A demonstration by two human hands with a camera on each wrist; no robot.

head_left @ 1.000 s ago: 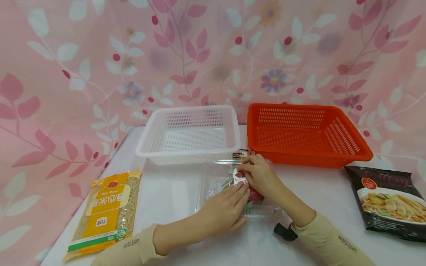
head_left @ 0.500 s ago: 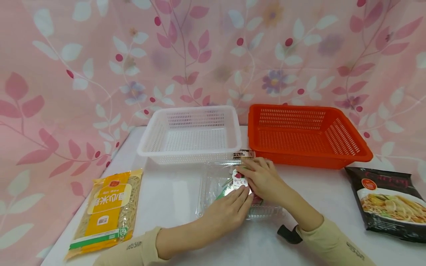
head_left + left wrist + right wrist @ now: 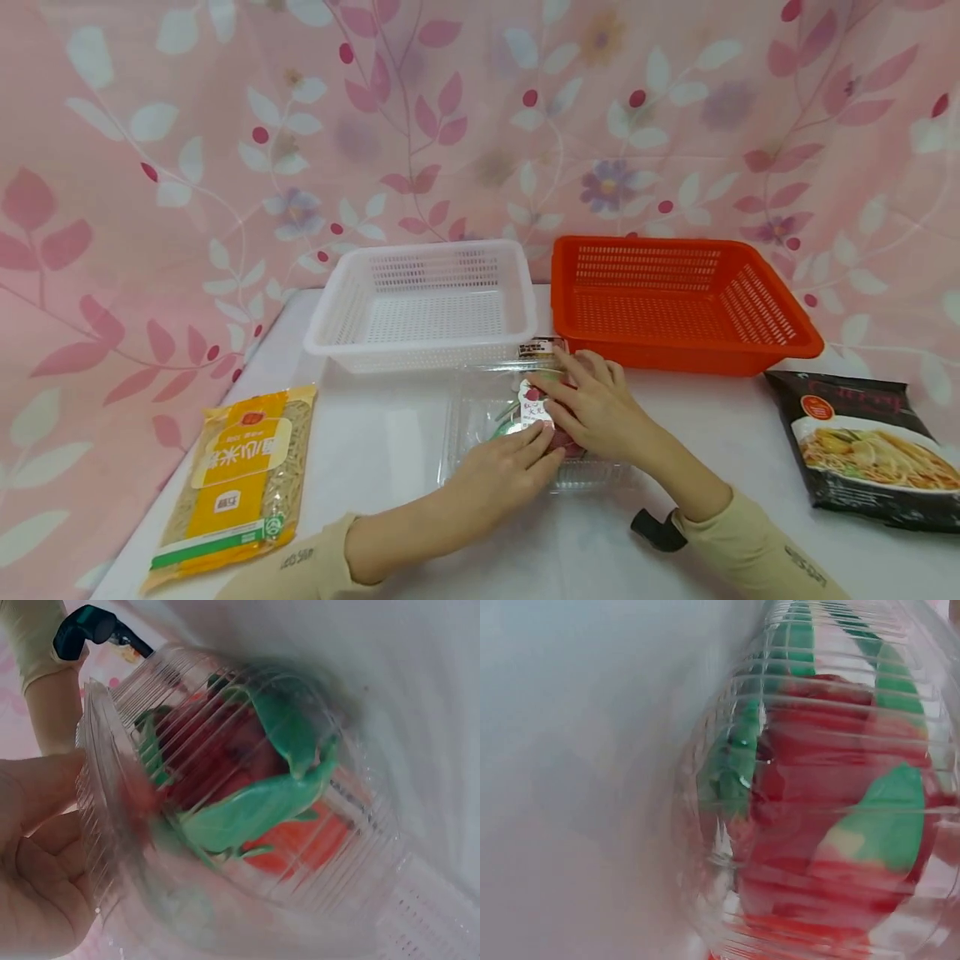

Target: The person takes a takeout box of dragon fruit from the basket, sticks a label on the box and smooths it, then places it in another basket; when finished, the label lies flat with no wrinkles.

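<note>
A clear plastic clamshell box lies on the white table, with a red dragon fruit with green scales inside it. On the lid is a white label with a pink fruit picture and writing. My left hand lies over the box's near left part, its fingertips on the label's lower end. Across the lid from the right, my right hand rests with fingers spread, its fingertips by the label's right edge. Ribbed clear walls of the box fill much of the left wrist view.
Behind the box stand a white basket and a red basket. A small package with a printed label sits between them and the box. A yellow noodle bag lies left, a black noodle bag right.
My right hand has gone from bent fingers at the label's upper edge to spread fingers flatter on the lid. My left hand has stayed over the label's lower end.
</note>
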